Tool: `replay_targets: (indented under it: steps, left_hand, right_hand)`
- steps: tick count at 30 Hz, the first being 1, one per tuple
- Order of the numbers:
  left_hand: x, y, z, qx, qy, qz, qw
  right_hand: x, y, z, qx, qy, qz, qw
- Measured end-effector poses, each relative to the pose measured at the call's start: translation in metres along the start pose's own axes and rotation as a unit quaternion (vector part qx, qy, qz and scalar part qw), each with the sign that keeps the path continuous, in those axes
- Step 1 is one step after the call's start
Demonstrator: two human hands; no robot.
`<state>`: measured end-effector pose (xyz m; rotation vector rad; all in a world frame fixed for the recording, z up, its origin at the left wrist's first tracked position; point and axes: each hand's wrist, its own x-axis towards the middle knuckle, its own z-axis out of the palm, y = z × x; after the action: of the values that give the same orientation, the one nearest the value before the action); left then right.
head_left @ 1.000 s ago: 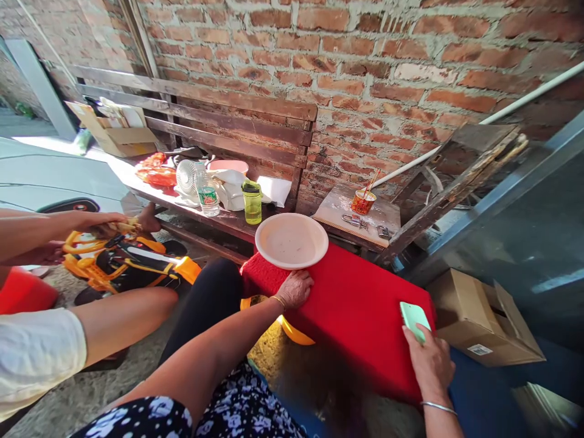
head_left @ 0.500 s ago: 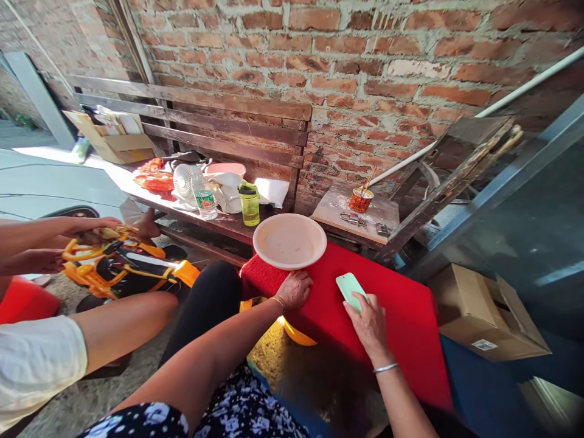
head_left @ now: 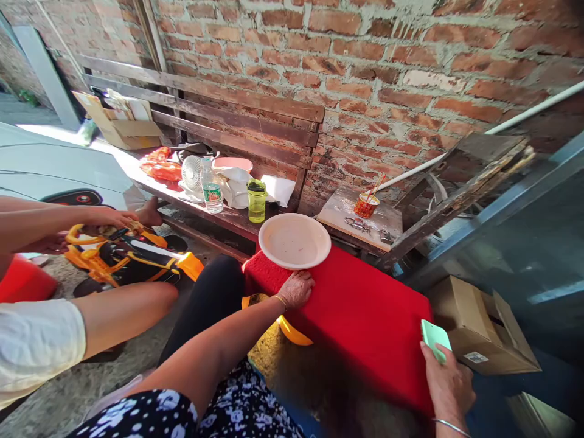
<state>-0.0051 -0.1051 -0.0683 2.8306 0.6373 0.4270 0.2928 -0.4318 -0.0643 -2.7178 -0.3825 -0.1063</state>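
Observation:
My right hand [head_left: 449,377] grips a mint-green phone [head_left: 435,340] by its lower end, over the right edge of the red cloth [head_left: 360,316]. A pale plastic basin [head_left: 294,240] sits at the cloth's far left corner. Just below the basin's near rim, my left hand [head_left: 297,289] rests on the cloth with its fingers curled in. Whatever those fingers may hold is hidden.
Behind stands a wooden bench [head_left: 219,115] bearing a green drink bottle [head_left: 256,201], a water bottle [head_left: 212,196] and a small fan [head_left: 191,173]. At right are a cardboard box [head_left: 472,316] and a noodle cup [head_left: 366,205]. Another person's hand [head_left: 114,218] touches a yellow-black toy vehicle [head_left: 137,258].
My right hand has carried the phone rightward and toward me, from above the red cloth to its right edge. My left hand stays beside the basin. The view has shifted slightly.

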Motion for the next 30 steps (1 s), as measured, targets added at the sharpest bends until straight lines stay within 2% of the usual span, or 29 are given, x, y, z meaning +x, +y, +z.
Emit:
replay_targets:
  steps: [2,4,6,9,12,14,16,19,21,23,24,26,28,30]
  left_hand:
    - [0.0,0.0,0.0,-0.003,0.0,0.0,1.0]
    - [0.0,0.0,-0.001,-0.005,-0.001,-0.004,1.0]
    - [0.0,0.0,-0.001,-0.005,-0.001,-0.006,1.0]
    - [0.0,0.0,-0.002,-0.002,0.0,-0.003,1.0]
    - [-0.001,0.0,-0.002,0.001,0.001,0.002,1.0]
    - [-0.001,0.0,-0.002,0.002,0.002,0.003,1.0]
    - [-0.001,-0.001,-0.002,0.002,0.003,0.002,1.0]
    - [-0.001,-0.001,-0.001,-0.002,0.004,0.0,1.0]
    - [0.0,-0.001,-0.001,-0.007,0.004,-0.001,1.0]
    - [0.0,-0.001,0.0,-0.011,0.006,-0.002,1.0]
    - [0.0,-0.002,0.001,-0.012,0.007,-0.002,1.0]
    - [-0.001,-0.002,0.001,-0.014,0.008,-0.002,1.0]
    - [-0.001,-0.002,0.001,-0.011,0.008,-0.002,1.0]
    - [-0.001,-0.002,0.0,-0.006,0.008,-0.002,1.0]
  right_hand:
    - [-0.012,0.003,-0.005,0.037,-0.005,0.002,0.999]
    - [-0.036,-0.009,-0.003,0.076,-0.003,-0.042,0.996]
    - [-0.067,-0.031,0.006,0.106,0.0,-0.117,0.987]
    - [-0.107,-0.067,0.024,0.122,0.001,-0.255,0.959]
    - [-0.124,-0.086,0.036,0.1,0.004,-0.327,0.94]
    - [-0.119,-0.08,0.036,0.072,0.017,-0.318,0.945]
    - [-0.103,-0.058,0.027,0.035,0.033,-0.269,0.962]
    - [-0.074,-0.011,0.004,-0.031,0.048,-0.13,0.99]
    - [-0.059,0.016,-0.011,-0.056,0.043,-0.027,0.997]
    - [-0.052,0.027,-0.021,-0.047,0.034,0.026,0.998]
    - [-0.053,0.025,-0.022,-0.027,0.031,0.022,0.999]
    - [-0.064,0.006,-0.015,0.036,0.035,-0.039,0.998]
    - [-0.084,-0.027,0.0,0.105,0.036,-0.144,0.983]
    - [-0.109,-0.062,0.017,0.144,0.027,-0.25,0.957]
